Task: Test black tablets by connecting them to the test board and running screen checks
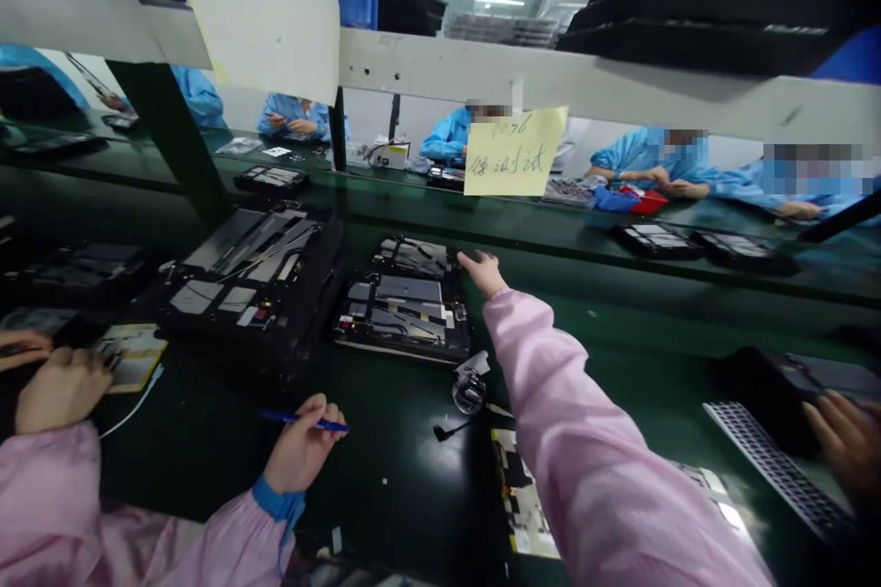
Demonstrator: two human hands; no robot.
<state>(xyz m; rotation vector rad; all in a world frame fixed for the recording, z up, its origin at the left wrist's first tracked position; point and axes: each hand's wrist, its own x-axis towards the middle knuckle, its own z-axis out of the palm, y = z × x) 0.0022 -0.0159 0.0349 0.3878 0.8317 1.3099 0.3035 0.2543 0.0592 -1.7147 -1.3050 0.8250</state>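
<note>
My left hand (306, 440), with a blue band at the wrist, is closed around a blue pen (334, 426) above the front of the green bench. My right hand (485, 273) reaches far forward, its fingers stretched out and apart at the right edge of a black tray (413, 255) of flat parts. Whether the fingertips touch that tray, I cannot tell. Just in front of it lies a second black tray (406, 316) holding grey panels and dark strips. A clear round roll (469, 392), perhaps tape, and a short black cable (451, 431) lie nearer to me.
A tall stack of black trays (275, 293) stands to the left. Beside it, a co-worker's hands (61, 390) work at a yellow-edged part (134, 358). Another hand (843, 431) is at the right, by a white grid strip (771, 459). A shelf beam (427, 64) crosses overhead.
</note>
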